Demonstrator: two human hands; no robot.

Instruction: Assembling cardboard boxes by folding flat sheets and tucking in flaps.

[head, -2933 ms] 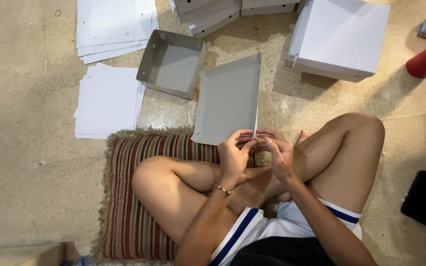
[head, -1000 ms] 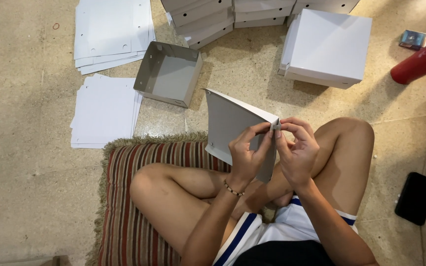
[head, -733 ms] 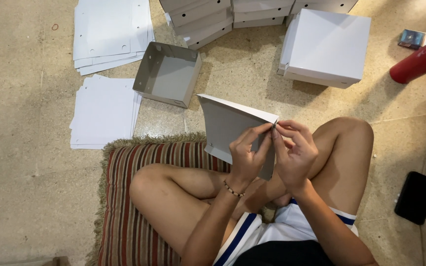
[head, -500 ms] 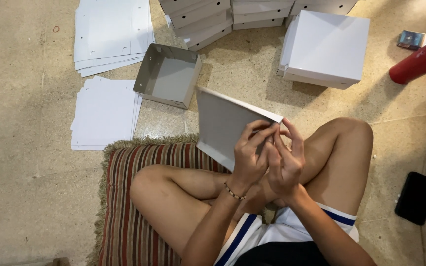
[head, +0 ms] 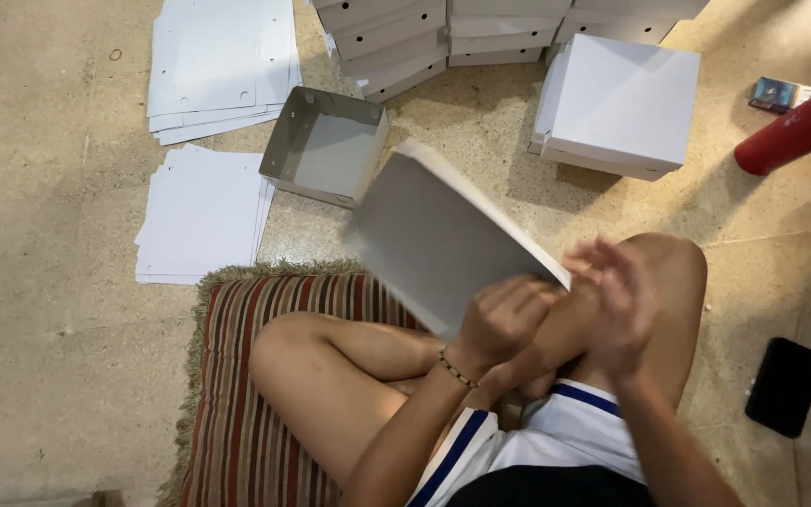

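Note:
I sit cross-legged on a striped cushion [head: 255, 413]. My left hand [head: 504, 314] grips the near corner of a grey cardboard box piece [head: 434, 235], which tilts up and away over my knees. Just to the right of that corner, my right hand [head: 617, 300] is blurred with its fingers spread and nothing visibly in it. An open folded grey box [head: 326, 145] stands on the floor beyond the piece I hold.
Two piles of flat white card blanks [head: 204, 211] lie at the left. Stacked finished boxes [head: 617, 103] fill the top. A red cylinder [head: 795, 127] and a small packet [head: 776, 94] lie at right, a black phone [head: 784, 387] by my knee.
The card piece has swung from flat in front of me up and leftward. My right hand has come off its corner and opened; my left hand keeps hold.

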